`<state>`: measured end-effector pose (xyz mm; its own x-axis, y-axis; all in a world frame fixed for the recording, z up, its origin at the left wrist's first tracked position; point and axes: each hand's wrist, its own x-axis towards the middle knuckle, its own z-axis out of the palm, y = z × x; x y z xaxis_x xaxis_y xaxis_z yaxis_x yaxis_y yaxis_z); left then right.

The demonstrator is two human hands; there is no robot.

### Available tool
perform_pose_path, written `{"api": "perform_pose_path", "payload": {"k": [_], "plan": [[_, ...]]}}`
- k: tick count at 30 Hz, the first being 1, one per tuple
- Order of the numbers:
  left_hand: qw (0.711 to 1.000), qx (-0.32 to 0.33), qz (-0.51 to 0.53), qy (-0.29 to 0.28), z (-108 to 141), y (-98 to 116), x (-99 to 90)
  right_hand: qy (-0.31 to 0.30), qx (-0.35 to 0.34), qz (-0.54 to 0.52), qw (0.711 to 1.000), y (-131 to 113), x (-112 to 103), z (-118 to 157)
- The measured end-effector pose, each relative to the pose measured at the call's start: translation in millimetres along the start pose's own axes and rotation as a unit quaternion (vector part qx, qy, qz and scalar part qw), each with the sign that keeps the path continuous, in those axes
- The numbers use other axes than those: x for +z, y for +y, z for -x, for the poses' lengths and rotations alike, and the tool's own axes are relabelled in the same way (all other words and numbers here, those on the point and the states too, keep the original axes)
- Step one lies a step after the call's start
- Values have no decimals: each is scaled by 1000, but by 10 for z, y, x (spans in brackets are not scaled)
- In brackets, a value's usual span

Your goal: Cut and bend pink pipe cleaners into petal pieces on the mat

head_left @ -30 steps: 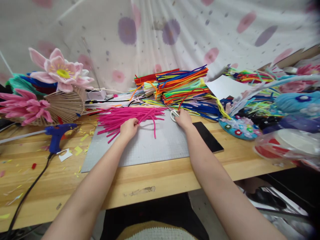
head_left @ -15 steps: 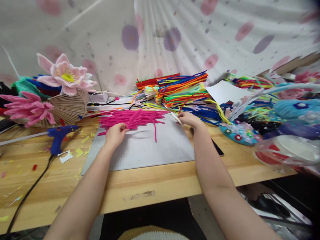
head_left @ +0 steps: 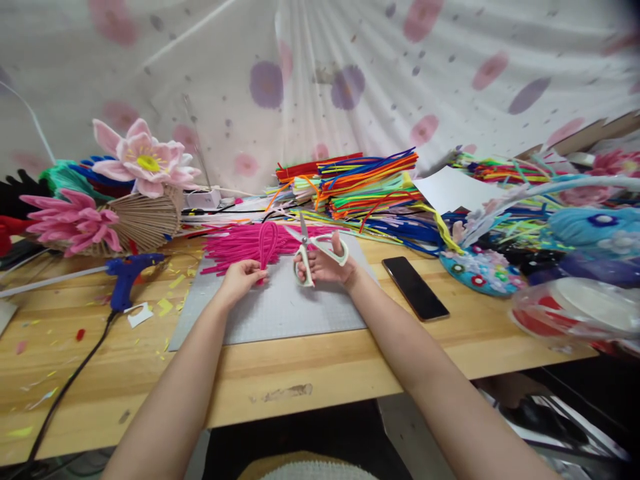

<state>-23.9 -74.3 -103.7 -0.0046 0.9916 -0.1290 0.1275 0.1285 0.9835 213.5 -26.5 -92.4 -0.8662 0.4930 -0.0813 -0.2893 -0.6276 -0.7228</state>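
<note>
Pink fuzzy pipe cleaners (head_left: 260, 241), bent into a loop bundle, now stand lifted off the grey gridded cutting mat (head_left: 280, 310), pinched at their base by the left hand (head_left: 240, 279). White-handled scissors (head_left: 313, 250), a second ago lying at the mat's far edge, are now gripped in the right hand (head_left: 325, 265), blades parted and pointing up beside the loop, so a cut looks close. Bare mat lies toward the person; a black phone (head_left: 415, 288) rests to the right, a blue glue gun (head_left: 127, 273) to the left.
</note>
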Motion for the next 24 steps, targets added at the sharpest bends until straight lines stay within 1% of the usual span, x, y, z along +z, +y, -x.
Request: {"api": "perform_pose_path", "payload": {"k": [2,4,10,13,17,21,24], "plan": [[1000,-2,-6,-14,-7,-18,38,-21,39,4,999,39,51,-22],[999,-2,-11,-30,-11,-37,89,-24,51,0,998,64,67,-45],[996,7,-22,-86,-10,-92,212,8,3,-17,1000,49,29,-45],[994,18,-42,-102,-2,-91,231,-2,-5,-18,1000,32,22,-33],[992,16,-48,-113,12,-52,250,-6,-7,-19,1000,28,31,-42],[993,4,-56,-108,18,-11,270,14,-18,-17,1000,22,17,-64],[991,0,-81,-103,-7,5,265,28,-28,-7,999,8,-8,-73]]}}
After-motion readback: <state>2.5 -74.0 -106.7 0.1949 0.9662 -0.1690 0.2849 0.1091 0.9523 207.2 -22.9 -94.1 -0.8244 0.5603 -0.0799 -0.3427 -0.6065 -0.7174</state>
